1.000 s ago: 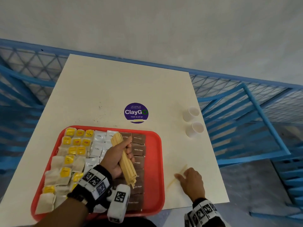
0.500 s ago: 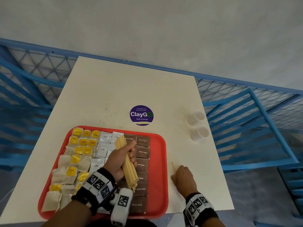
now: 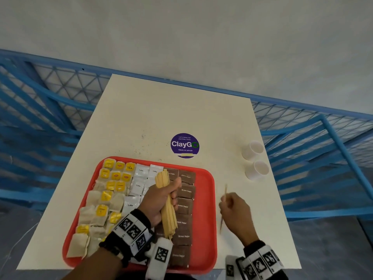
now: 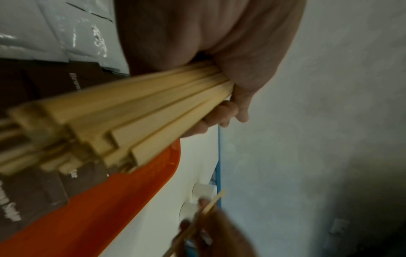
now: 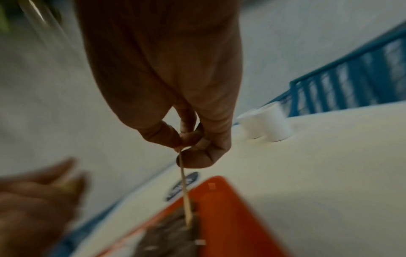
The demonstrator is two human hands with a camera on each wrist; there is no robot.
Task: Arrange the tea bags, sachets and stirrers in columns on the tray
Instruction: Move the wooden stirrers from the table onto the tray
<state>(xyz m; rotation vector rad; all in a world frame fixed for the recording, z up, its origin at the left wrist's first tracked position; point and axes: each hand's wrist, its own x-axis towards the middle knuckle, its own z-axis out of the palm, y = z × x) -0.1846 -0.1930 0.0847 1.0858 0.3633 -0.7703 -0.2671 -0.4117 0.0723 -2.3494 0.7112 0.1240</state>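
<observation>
A red tray [image 3: 203, 209] lies at the table's near edge. It carries yellow-tagged tea bags [image 3: 105, 196] on the left, white coffee sachets [image 3: 139, 178] in the middle and brown sugar sachets [image 3: 184, 207] in a column on the right. My left hand [image 3: 159, 201] grips a bundle of wooden stirrers [image 3: 166, 203] [image 4: 123, 111] above the tray's middle. My right hand [image 3: 235, 209] is just right of the tray, above the table, pinching a single stirrer [image 3: 224, 205] [image 5: 184, 194] between thumb and fingertips [image 5: 189, 137].
Two small white cups [image 3: 256, 160] lie on their sides on the cream table [image 3: 181, 110], near its right edge. A purple round sticker [image 3: 184, 145] sits beyond the tray. Blue metal railings [image 3: 323, 150] surround the table.
My right hand has picked the single stirrer up off the table and raised it, turning it more upright. My left hand keeps its hold on the bundle over the tray.
</observation>
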